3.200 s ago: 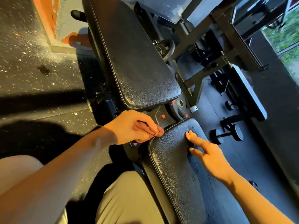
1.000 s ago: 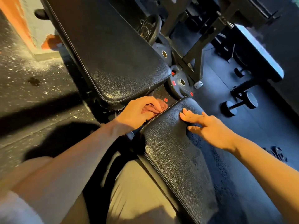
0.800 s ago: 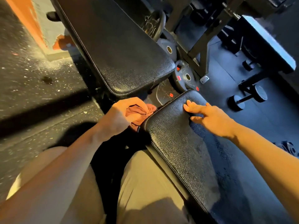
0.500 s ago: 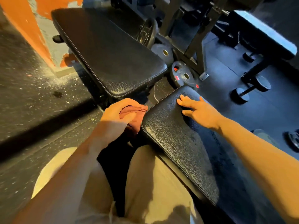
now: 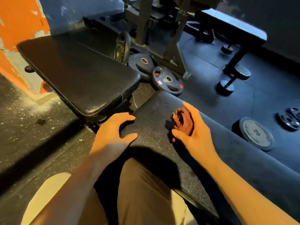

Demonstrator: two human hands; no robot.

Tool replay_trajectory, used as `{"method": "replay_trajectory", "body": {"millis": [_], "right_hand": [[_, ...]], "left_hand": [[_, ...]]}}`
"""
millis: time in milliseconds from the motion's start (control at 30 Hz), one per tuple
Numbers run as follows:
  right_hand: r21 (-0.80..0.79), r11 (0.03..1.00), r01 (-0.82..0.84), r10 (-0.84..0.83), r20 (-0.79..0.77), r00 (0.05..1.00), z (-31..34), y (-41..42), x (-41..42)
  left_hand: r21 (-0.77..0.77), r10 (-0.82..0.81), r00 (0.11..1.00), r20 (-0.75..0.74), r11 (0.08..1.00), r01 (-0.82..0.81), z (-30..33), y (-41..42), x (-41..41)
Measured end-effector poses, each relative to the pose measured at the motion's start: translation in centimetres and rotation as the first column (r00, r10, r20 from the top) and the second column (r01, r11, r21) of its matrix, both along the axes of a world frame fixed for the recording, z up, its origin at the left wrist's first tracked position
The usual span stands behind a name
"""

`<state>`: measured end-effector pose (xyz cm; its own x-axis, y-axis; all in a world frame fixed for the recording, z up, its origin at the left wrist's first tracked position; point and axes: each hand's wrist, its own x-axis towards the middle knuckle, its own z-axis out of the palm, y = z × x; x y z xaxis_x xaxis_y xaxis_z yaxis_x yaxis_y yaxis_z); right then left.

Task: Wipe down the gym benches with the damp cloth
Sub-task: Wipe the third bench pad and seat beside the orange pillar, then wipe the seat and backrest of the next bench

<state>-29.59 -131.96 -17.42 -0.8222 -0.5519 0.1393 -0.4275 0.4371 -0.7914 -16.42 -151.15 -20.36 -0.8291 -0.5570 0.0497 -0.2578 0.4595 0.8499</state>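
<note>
A black padded seat (image 5: 154,114) of the gym bench runs from the centre towards the lower right. Its longer black back pad (image 5: 81,73) lies beyond it to the left, across a narrow gap. My right hand (image 5: 196,132) holds a crumpled red-brown cloth (image 5: 182,119) against the top of the seat, fingers curled over it. My left hand (image 5: 112,132) rests arched on the seat's left edge, with the fingertips and thumb touching the pad and nothing in it.
Weight plates (image 5: 168,80) lie on the floor just past the seat's far end, beside a steel rack frame (image 5: 172,46). A dumbbell (image 5: 233,80) and a 20 plate (image 5: 256,133) sit on the right. Another bench (image 5: 235,28) stands far right. My beige-trousered legs (image 5: 146,192) stand against the seat.
The cloth has gone from my left hand at the gap between the pads to my right hand on top of the seat. My left hand now rests bare on the seat's edge.
</note>
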Motion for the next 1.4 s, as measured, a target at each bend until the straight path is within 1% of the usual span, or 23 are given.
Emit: {"method": "replay_trajectory", "body": {"millis": [33, 100, 133, 200, 267, 333, 400, 467, 567, 667, 733, 800, 867, 933, 1000, 1067, 1100, 1133, 1200, 1233, 1267, 1333, 1400], "right_hand": [[0.148, 0.989, -0.029, 0.042, -0.089, 0.995, -0.7, 0.6, -1.3], [0.409, 0.910, -0.063, 0.128, -0.133, 0.983, -1.9, 0.3, -2.8], [0.448, 0.888, -0.099, 0.181, -0.143, 0.973, -2.5, -0.4, -3.2], [0.437, 0.872, -0.220, 0.342, -0.223, 0.913, -3.3, -2.1, -3.8], [0.483, 0.825, -0.293, 0.474, -0.310, 0.824, -3.9, -4.0, -5.1], [0.511, 0.828, -0.232, 0.457, -0.375, 0.807, -4.1, -6.0, -7.7], [0.545, 0.812, -0.209, 0.456, -0.369, 0.810, -4.0, -7.6, -9.3], [0.542, 0.786, -0.298, 0.533, -0.347, 0.772, -4.1, -8.1, -8.9], [0.541, 0.723, -0.429, 0.629, -0.260, 0.733, -3.9, -8.1, -5.7], [0.525, 0.669, -0.525, 0.710, -0.243, 0.662, -4.0, -6.9, -2.7], [0.518, 0.680, -0.519, 0.702, -0.256, 0.665, -3.7, -4.5, -2.0], [0.538, 0.724, -0.431, 0.636, -0.281, 0.719, -3.4, -1.4, -3.0], [0.567, 0.772, -0.288, 0.510, -0.281, 0.813, -3.2, 1.5, -4.6], [0.571, 0.788, -0.230, 0.425, -0.235, 0.874, -3.2, 3.2, -4.9], [0.553, 0.778, -0.297, 0.468, -0.195, 0.862, -3.1, 4.0, -2.9], [0.515, 0.736, -0.439, 0.587, -0.166, 0.792, -3.1, 5.3, 0.0], [0.491, 0.711, -0.504, 0.636, -0.142, 0.758, -3.0, 6.5, 1.2], [0.465, 0.690, -0.555, 0.668, -0.114, 0.735, -3.0, 7.9, 2.2], [0.400, 0.676, -0.618, 0.686, -0.035, 0.727, -2.5, 11.0, 3.6], [0.361, 0.680, -0.638, 0.676, 0.029, 0.737, -1.9, 12.3, 4.5], [0.311, 0.701, -0.641, 0.645, 0.106, 0.757, -0.9, 13.3, 5.4], [0.177, 0.773, -0.609, 0.558, 0.264, 0.786, 1.6, 14.2, 7.4], [0.058, 0.836, -0.546, 0.486, 0.384, 0.785, 4.3, 14.1, 8.9]], "left_hand": [[-0.012, 0.037, 0.996, 0.079, 0.999, -0.036, -0.4, 0.0, 0.2], [-0.058, 0.048, 0.986, 0.157, 0.998, -0.040, -1.2, 0.2, 0.1], [-0.071, 0.042, 0.987, 0.157, 0.997, -0.031, -1.6, 0.2, -0.1], [-0.068, 0.050, 0.982, 0.183, 0.997, -0.038, -2.1, -0.1, -0.5], [-0.084, 0.059, 0.981, 0.185, 0.995, -0.044, -2.3, -0.4, -0.7], [-0.087, 0.069, 0.981, 0.180, 0.995, -0.054, -2.3, -0.3, -0.7], [-0.081, 0.080, 0.980, 0.184, 0.994, -0.066, -1.9, 0.0, -0.8], [-0.049, 0.092, 0.976, 0.199, 0.995, -0.083, -2.2, 0.0, -1.0], [0.040, 0.115, 0.979, 0.166, 0.992, -0.124, -2.7, 0.1, -1.0], [0.040, 0.171, 0.968, 0.182, 0.983, -0.181, -2.7, 1.0, -0.8], [0.047, 0.259, 0.956, 0.137, 0.962, -0.267, -2.2, 2.2, -0.7], [-0.037, 0.373, 0.925, 0.075, 0.928, -0.371, -1.8, 4.0, -0.7], [-0.089, 0.486, 0.873, 0.031, 0.872, -0.482, -1.8, 6.2, -0.6], [-0.032, 0.601, 0.797, 0.049, 0.799, -0.600, -1.3, 8.5, -0.6], [0.001, 0.670, 0.738, 0.085, 0.740, -0.672, -0.8, 11.2, -0.5], [-0.013, 0.682, 0.720, 0.126, 0.727, -0.686, -0.5, 14.3, -0.1], [0.020, 0.685, 0.713, 0.148, 0.719, -0.695, -0.2, 15.9, 0.3], [0.101, 0.697, 0.692, 0.188, 0.687, -0.720, 0.3, 17.5, 0.7], [0.311, 0.699, 0.636, 0.326, 0.556, -0.771, 2.0, 20.3, 1.6], [0.405, 0.662, 0.634, 0.401, 0.492, -0.770, 3.2, 21.8, 2.2], [0.498, 0.606, 0.655, 0.451, 0.438, -0.748, 4.7, 23.0, 2.7], [0.676, 0.518, 0.708, 0.481, 0.295, -0.675, 7.4, 24.8, 3.4], [0.771, 0.481, 0.726, 0.491, 0.147, -0.619, 10.3, 25.6, 4.0]]}}
